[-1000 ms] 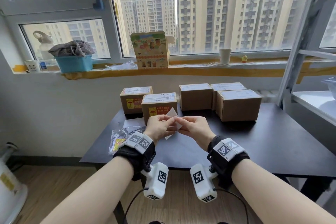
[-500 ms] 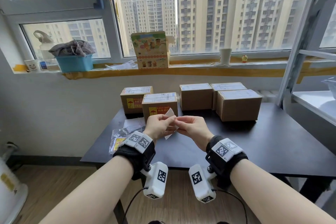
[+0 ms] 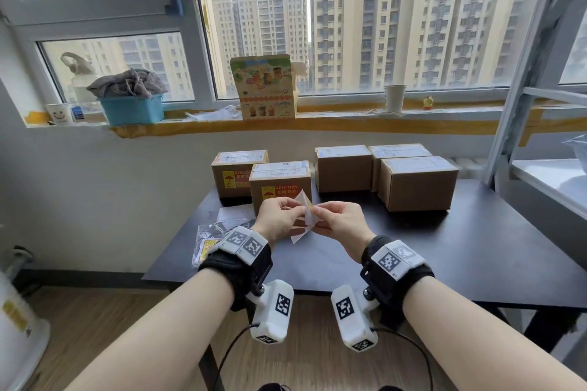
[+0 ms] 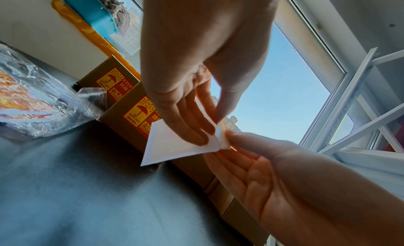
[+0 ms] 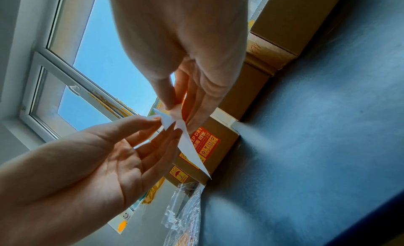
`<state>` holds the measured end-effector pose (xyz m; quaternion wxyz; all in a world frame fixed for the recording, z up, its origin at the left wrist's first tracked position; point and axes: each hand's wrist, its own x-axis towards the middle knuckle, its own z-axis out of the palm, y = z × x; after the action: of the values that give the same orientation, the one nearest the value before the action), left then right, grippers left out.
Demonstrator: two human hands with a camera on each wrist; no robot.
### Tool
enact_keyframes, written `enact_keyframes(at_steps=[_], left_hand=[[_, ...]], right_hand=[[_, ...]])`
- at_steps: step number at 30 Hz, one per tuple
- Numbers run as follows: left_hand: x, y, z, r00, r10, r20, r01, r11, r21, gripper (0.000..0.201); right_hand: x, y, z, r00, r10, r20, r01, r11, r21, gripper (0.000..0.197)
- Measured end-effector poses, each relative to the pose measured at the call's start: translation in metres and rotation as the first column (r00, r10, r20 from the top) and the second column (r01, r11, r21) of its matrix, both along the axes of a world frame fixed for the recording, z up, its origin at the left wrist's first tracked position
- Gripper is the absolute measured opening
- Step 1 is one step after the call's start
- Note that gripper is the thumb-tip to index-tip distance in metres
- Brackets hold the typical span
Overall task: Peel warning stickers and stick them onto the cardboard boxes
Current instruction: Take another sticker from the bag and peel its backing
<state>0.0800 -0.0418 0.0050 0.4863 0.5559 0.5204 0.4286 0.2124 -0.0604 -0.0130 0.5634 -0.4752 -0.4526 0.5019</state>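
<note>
A small sticker sheet [image 3: 301,205] with a white backing is held up between both hands, above the black table [image 3: 444,247]. My left hand [image 3: 293,211] pinches its left side, with fingers spread under the backing [image 4: 172,146]. My right hand [image 3: 317,211] pinches the right corner [image 5: 172,119], where a yellow edge shows. Behind the hands stand two cardboard boxes bearing red-and-yellow KEEP DRY stickers, one at the front [image 3: 279,182] and one behind it to the left [image 3: 235,174]. Three plain boxes [image 3: 416,184] stand to the right.
A crumpled clear plastic bag with more stickers [image 3: 209,241] lies on the table's left part, with a white paper [image 3: 235,214] behind it. On the windowsill are a blue basket [image 3: 131,111], a colourful carton [image 3: 263,89] and a paper cup [image 3: 394,98]. A white frame [image 3: 524,89] stands at the right.
Both hands stay at the sheet in almost the same place. The right-hand corner has opened slightly, and a yellow edge now shows against the white backing.
</note>
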Motion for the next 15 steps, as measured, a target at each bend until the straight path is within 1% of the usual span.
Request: enact_keyframes(at_steps=[3, 5, 6, 9, 15], left_hand=[[-0.006, 0.000, 0.001, 1.000, 0.017, 0.003, -0.017, 1.000, -0.002, 0.017], [-0.012, 0.000, 0.003, 0.999, 0.031, 0.017, -0.031, 0.999, -0.019, 0.006], [-0.016, 0.000, 0.005, 0.999, 0.044, 0.023, -0.043, 0.999, -0.025, 0.005], [-0.031, 0.001, 0.008, 0.996, 0.086, 0.030, -0.085, 0.996, -0.019, 0.013], [-0.070, 0.001, 0.014, 0.986, 0.163, 0.043, -0.164, 0.986, 0.019, 0.013]], right_hand=[[0.001, 0.001, 0.000, 1.000, -0.029, 0.003, 0.029, 1.000, -0.008, 0.012], [0.002, 0.001, 0.001, 0.999, -0.047, -0.005, 0.047, 0.999, -0.011, 0.012], [0.002, 0.002, 0.002, 0.998, -0.054, -0.014, 0.054, 0.998, -0.013, 0.012], [0.000, 0.004, 0.005, 0.997, -0.068, -0.028, 0.068, 0.998, -0.020, 0.015], [-0.005, 0.005, 0.012, 0.994, -0.084, -0.076, 0.084, 0.996, -0.002, 0.017]])
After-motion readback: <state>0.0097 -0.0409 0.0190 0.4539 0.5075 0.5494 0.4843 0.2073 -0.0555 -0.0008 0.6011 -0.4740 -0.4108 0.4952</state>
